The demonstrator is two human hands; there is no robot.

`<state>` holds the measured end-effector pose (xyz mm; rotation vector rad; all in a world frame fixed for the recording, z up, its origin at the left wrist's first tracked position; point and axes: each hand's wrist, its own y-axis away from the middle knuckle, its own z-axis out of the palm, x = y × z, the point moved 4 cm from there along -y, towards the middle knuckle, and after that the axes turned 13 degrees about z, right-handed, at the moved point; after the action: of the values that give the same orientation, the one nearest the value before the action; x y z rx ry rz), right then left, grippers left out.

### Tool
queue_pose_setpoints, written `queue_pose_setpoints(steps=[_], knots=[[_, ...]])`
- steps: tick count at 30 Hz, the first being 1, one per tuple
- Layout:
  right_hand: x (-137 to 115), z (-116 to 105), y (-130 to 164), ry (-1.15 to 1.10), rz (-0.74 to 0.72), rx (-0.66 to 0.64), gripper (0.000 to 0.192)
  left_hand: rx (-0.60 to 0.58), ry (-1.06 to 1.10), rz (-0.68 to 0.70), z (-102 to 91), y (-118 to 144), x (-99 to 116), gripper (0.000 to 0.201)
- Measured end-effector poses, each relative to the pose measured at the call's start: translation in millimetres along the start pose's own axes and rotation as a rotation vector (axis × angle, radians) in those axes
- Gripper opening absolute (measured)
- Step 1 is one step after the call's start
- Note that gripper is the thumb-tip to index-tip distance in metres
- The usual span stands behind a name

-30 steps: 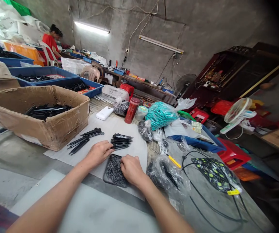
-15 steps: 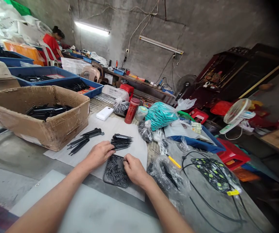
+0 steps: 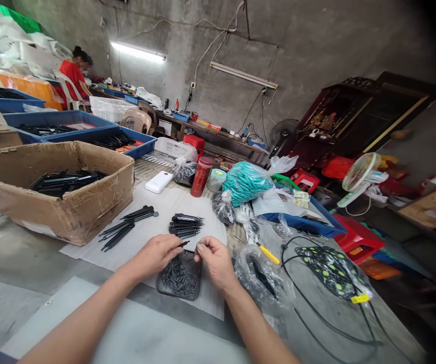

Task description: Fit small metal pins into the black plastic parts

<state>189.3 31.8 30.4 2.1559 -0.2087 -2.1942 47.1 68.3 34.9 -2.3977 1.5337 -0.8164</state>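
The left hand [image 3: 162, 253] grips a slim black rod [image 3: 183, 243]; the right hand [image 3: 215, 259] pinches, contents unclear; dark rectangular tray [image 3: 176, 297], six o'clock.

Back wall [image 3: 316, 45] is bare grey concrete, stained. One tube lamp [image 3: 138, 51] lit on the left; a second tube fixture [image 3: 244, 76] to its right looks unlit. Loose cables [image 3: 220, 31] run down the wall to a socket [image 3: 192, 85]. Long bench [image 3: 218, 131] along the wall, cluttered. Beige plastic chair [image 3: 136, 120] near it; person in red [image 3: 72, 75] sits far left on a white chair [image 3: 67, 87]. Right side: dark wood cabinet [image 3: 354, 121], white fan [image 3: 360, 172], red stool [image 3: 358, 237]. Floor there too dark to read.
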Motion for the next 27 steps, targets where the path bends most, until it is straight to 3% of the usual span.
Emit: queue_pose_setpoints(steps=[5,12,27], knots=[[-12.6,6.8,1.2,-0.085,-0.03,0.064,0.023,0.043,0.004,0.044,0.5,-0.4,5.3,0.024],[-10.7,11.5,-0.4,-0.134,-0.024,0.074,0.025,0.041,0.016,0.064,0.7,-0.1,7.4,0.026],[-5.4,10.4,1.7,0.019,-0.09,0.124,0.022,0.024,-0.001,0.066,1.7,0.7,7.1,0.026]])
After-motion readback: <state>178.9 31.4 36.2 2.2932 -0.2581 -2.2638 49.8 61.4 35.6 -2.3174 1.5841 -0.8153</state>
